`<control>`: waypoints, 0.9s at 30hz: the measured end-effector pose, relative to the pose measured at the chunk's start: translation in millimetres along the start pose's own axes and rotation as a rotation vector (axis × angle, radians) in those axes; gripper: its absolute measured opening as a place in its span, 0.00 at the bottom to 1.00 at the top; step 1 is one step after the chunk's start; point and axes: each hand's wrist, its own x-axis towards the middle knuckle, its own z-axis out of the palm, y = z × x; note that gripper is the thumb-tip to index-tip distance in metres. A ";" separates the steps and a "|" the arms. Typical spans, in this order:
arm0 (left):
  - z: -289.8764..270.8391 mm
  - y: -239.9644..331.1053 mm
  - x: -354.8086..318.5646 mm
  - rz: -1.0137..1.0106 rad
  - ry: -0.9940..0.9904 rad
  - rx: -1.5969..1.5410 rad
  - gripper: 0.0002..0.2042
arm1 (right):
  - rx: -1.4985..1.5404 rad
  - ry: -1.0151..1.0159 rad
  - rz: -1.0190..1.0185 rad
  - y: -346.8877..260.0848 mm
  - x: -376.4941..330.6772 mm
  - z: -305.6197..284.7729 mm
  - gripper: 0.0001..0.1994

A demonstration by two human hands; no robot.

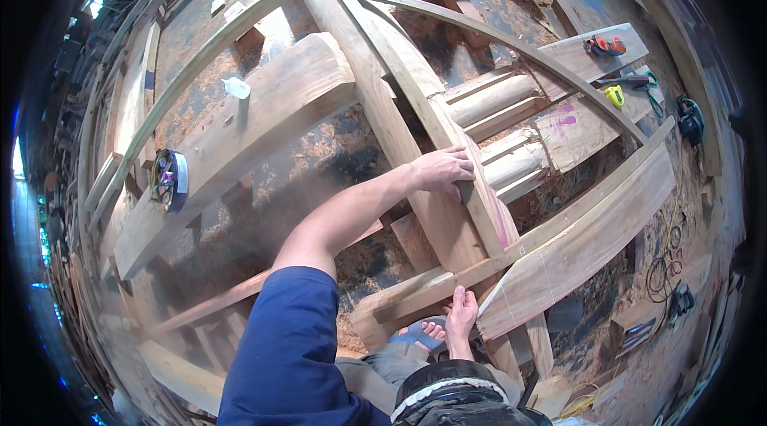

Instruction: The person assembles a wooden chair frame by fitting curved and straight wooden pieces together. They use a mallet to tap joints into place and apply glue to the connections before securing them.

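Note:
My left hand (441,171) reaches across from a blue sleeve. Its fingers curl closed over the edge of a long narrow wooden board (447,134), which lies along a thick rounded timber (383,110). A small dark patch shows under the fingers; I cannot make out what it is. Close to my body, my right hand (461,317) is held with its thumb up and apart from the fingers. It is beside the crosswise beam (551,241) and the pointed end of a wide curved plank (579,246). Nothing shows in it.
A broad timber (264,106) at the left bears a white bottle (236,88) and a round blue-rimmed container (169,181). At the right are a yellow tape measure (613,95), an orange tool (605,46) and cables (663,270). Below is my sandalled foot (422,333). Sawdust covers the ground.

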 end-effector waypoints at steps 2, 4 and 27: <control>-1.1 2.0 0.0 -0.026 -0.023 -0.007 0.31 | -0.058 -0.015 -0.019 2.1 0.9 -2.2 0.18; -3.0 4.5 -1.0 -0.034 0.014 0.009 0.32 | -0.078 -0.015 -0.031 3.6 0.9 -3.8 0.18; 4.0 2.4 -6.6 -0.065 0.034 0.071 0.31 | 0.050 0.018 -0.012 -8.7 -7.2 5.3 0.16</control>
